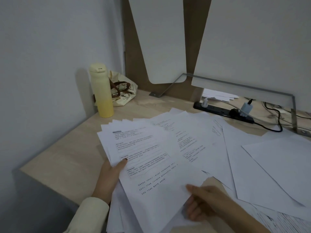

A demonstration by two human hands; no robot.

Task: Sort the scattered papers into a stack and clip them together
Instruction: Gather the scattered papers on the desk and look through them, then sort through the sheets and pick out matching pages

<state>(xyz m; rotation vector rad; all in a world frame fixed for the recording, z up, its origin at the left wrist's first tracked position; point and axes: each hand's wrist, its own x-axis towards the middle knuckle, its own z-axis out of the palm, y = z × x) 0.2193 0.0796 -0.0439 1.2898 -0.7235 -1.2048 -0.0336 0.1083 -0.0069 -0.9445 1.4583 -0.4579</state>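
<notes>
Hidden: the left hand's (109,177) fingers lie under the papers (143,145), so only its palm and thumb show. The right hand's (207,202) fingertips are tucked below the sheet edge. The print is too blurred to read.
Cut off: the right forearm and the nearest sheets run out of the lower edge. The left arm shows only a cream sleeve (89,216).
Left hand: it grips the fanned papers from their left side, thumb pressed flat on top, holding them tilted above the table (64,153).
Right hand: fingers curled, thumb on top, it pinches the lower right edge of the top sheet (159,190). I cannot tell whether sheets beneath are in the pinch.
Papers: a spread fan between the two hands, its corners staggered beyond the left thumb.
Loose sheets (272,167): they lie flat and overlapping on the table, right of the right hand and beyond it.
Bottle (101,91): yellow, upright, lid closed, far beyond the left hand against the wall. Its contents are unseen.
Bag (125,94): cream cloth with brown handles, slumped just beside the bottle. Its inside is not visible.
Power strip (218,110): black, plugs and cables in it, far beyond the right hand, under a white panel (252,47) that hides part of a few more sheets.
</notes>
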